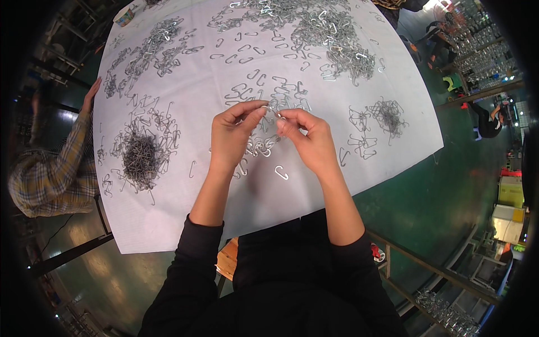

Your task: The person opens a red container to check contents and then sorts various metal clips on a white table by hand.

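Observation:
Above the middle of the table my left hand [234, 132] is closed, thumb and forefinger pinching a small silver carabiner hook [266, 106]. Facing it, my right hand [307, 135] also pinches, on a small thin wire piece [278, 114] mostly covered by the fingertips. The two pieces meet or nearly meet; I cannot tell which. Under and beyond my hands lie loose carabiner hooks [289, 92]. A single C-shaped hook [281, 172] rests nearer me. Dark wire pieces are heaped in a pile [139, 157] at the left and in a smaller pile [388, 118] at the right.
The table bears a white cover [185, 224]. Large heaps of silver hooks [337, 42] spread over its far side, with another group [157, 48] at the far left. A paper cup [123, 17] stands at the far left corner. Another person in a checked shirt [56, 174] is at the left edge.

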Action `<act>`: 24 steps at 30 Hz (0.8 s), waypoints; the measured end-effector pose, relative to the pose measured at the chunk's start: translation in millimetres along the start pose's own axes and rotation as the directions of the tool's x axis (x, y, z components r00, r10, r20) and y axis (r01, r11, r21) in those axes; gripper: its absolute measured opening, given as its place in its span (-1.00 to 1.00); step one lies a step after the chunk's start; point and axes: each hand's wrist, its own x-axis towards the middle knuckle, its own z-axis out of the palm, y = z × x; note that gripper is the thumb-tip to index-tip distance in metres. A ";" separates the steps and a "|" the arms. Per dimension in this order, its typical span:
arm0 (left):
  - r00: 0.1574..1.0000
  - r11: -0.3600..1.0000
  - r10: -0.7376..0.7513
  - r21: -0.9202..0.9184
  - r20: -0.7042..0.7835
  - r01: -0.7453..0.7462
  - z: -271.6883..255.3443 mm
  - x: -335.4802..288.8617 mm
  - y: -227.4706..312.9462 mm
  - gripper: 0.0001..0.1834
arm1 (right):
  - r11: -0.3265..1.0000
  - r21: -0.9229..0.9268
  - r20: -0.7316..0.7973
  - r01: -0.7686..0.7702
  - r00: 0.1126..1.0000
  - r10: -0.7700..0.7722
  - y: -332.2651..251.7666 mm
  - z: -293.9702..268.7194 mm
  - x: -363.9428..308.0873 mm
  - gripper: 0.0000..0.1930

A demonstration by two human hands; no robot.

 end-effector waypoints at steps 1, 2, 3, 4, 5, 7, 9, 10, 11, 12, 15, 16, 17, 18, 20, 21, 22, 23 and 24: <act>0.995 0.993 0.094 0.075 -0.038 -0.091 1.7 1.6 -7.1 -0.74 | 0.998 -0.052 -0.036 0.026 0.999 -0.028 -2.2 0.3 -0.7 -0.78; 0.980 0.972 0.189 0.152 -0.068 -0.177 3.2 2.3 -10.9 -0.73 | 0.993 -0.105 -0.071 0.051 0.996 -0.059 -5.1 1.3 -2.0 -0.78; 0.991 0.990 0.118 0.082 -0.069 -0.112 5.9 1.6 -6.7 -0.74 | 0.985 -0.158 -0.106 0.072 0.990 -0.089 -6.1 1.9 -2.6 -0.79; 0.997 0.999 0.046 0.011 -0.064 -0.045 8.8 0.3 1.3 -0.74 | 0.971 -0.201 -0.118 0.129 0.981 -0.155 -5.0 3.3 -2.5 -0.79; 0.998 0.998 -0.026 -0.059 -0.054 0.023 10.7 -0.3 5.3 -0.74 | 0.952 -0.245 -0.127 0.185 0.967 -0.220 -3.3 5.0 -2.3 -0.80; 0.996 0.989 -0.088 -0.116 0.020 0.089 8.6 -0.8 3.1 -0.76 | 0.930 -0.284 -0.125 0.234 0.952 -0.278 -3.0 8.5 -2.3 -0.81; 0.991 0.981 -0.133 -0.142 0.032 0.136 7.2 -0.3 4.5 -0.78 | 0.935 -0.276 -0.121 0.224 0.957 -0.265 -4.5 9.4 -2.8 -0.83; 0.989 0.979 -0.149 -0.141 0.006 0.149 6.9 0.7 8.9 -0.80 | 0.935 -0.270 -0.127 0.231 0.954 -0.272 -3.3 8.7 -2.7 -0.83; 0.986 0.977 -0.166 -0.141 -0.020 0.161 6.5 1.9 11.5 -0.81 | 0.935 -0.265 -0.133 0.237 0.951 -0.279 -0.9 7.6 -2.6 -0.84; 0.987 0.978 -0.157 -0.144 -0.033 0.151 5.9 2.9 11.7 -0.82 | 0.935 -0.258 -0.137 0.244 0.949 -0.285 0.5 7.1 -2.5 -0.85; 0.989 0.979 -0.137 -0.159 -0.063 0.125 3.7 5.5 10.7 -0.84 | 0.940 -0.264 -0.139 0.216 0.956 -0.259 -4.3 6.8 -5.0 -0.87; 0.989 0.979 -0.133 -0.167 -0.068 0.120 2.9 6.0 9.3 -0.84 | 0.936 -0.274 -0.145 0.220 0.953 -0.266 -6.0 7.5 -5.8 -0.88; 0.989 0.978 -0.129 -0.176 -0.073 0.115 2.3 6.0 8.7 -0.85 | 0.933 -0.283 -0.150 0.224 0.950 -0.274 -7.8 8.6 -6.6 -0.89; 0.988 0.974 -0.135 -0.193 -0.079 0.117 3.3 5.7 8.8 -0.85 | 0.928 -0.294 -0.157 0.227 0.947 -0.281 -8.2 9.7 -7.5 -0.90; 0.985 0.966 -0.145 -0.227 -0.091 0.121 6.5 4.6 9.5 -0.86 | 0.894 -0.356 -0.198 0.272 0.913 -0.357 -7.2 13.3 -8.8 -0.90; 0.986 0.964 -0.143 -0.237 -0.089 0.118 6.9 4.5 9.3 -0.86 | 0.875 -0.387 -0.216 0.292 0.893 -0.394 -6.9 15.4 -9.2 -0.90; 0.986 0.962 -0.141 -0.247 -0.086 0.116 7.1 4.8 9.0 -0.86 | 0.866 -0.390 -0.234 0.313 0.876 -0.422 -7.3 17.5 -9.4 -0.90; 0.987 0.960 -0.138 -0.257 -0.083 0.113 7.4 5.1 8.9 -0.87 | 0.857 -0.393 -0.251 0.333 0.858 -0.449 -8.1 19.6 -9.6 -0.90; 0.988 0.957 -0.124 -0.272 -0.090 0.096 8.1 5.7 8.6 -0.87 | 0.848 -0.397 -0.269 0.351 0.839 -0.474 -8.5 21.5 -9.5 -0.89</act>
